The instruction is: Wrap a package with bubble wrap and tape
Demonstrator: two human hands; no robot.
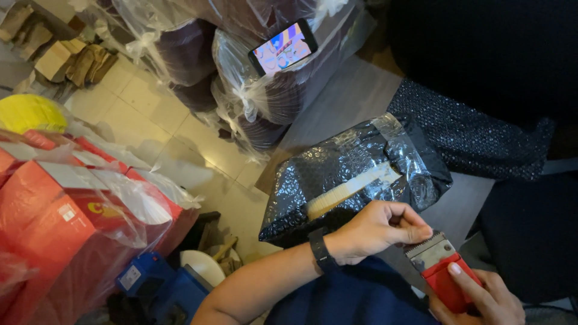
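Black bubble-wrap parcel (355,177) lies on the grey desk (355,96) in front of the person, w/ a strip of tan packing tape (352,188) already run across its top face and clear tape over the folded right end, so sealing looks partly done. Strip isn't cut free yet as far as I can tell: left hand (376,229) has its grip pinched shut on the tape's near end, right by the serrated blade of the red tape dispenser (442,271), and the right hand (481,295) has its grip wrapped round the dispenser body, thumb on top. Left to do, I'd judge: cut, press the end down, maybe more strips. Parcel's long axis runs lower-left to upper-right, folded end pointing up-right; tape strip follows abt the same diagonal. Dispenser blade points up-left toward the parcel. A phone (283,47) leans on plastic-bagged bundles beyond; red boxes (66,210) sit at left.
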